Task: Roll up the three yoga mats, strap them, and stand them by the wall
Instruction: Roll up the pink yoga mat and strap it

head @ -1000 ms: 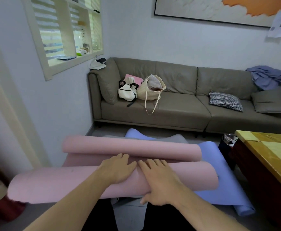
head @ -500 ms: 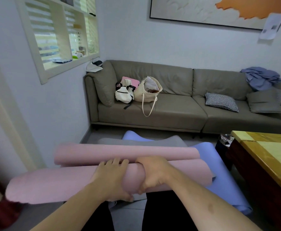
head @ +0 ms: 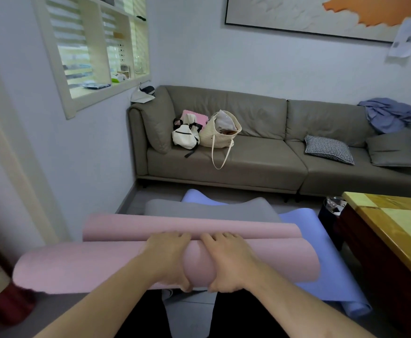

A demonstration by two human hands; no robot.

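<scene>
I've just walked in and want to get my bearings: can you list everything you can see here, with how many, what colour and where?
pink foam yoga mat: one, pink, partly rolled, nearest the person
grey yoga mat: one, grey, flat under the pink one
lilac yoga mat: one, lilac, on the floor, lowest
grey leather sofa: one, against the far wall
cream tote bag: one, on the sofa seat
white backpack: one, beside the tote
checked cushion: one, black and white, on the sofa
blue cloth: one heap, on the sofa's right end
wooden table: one, yellow top, right
left hand: grips the pink roll
right hand: grips the pink roll
</scene>
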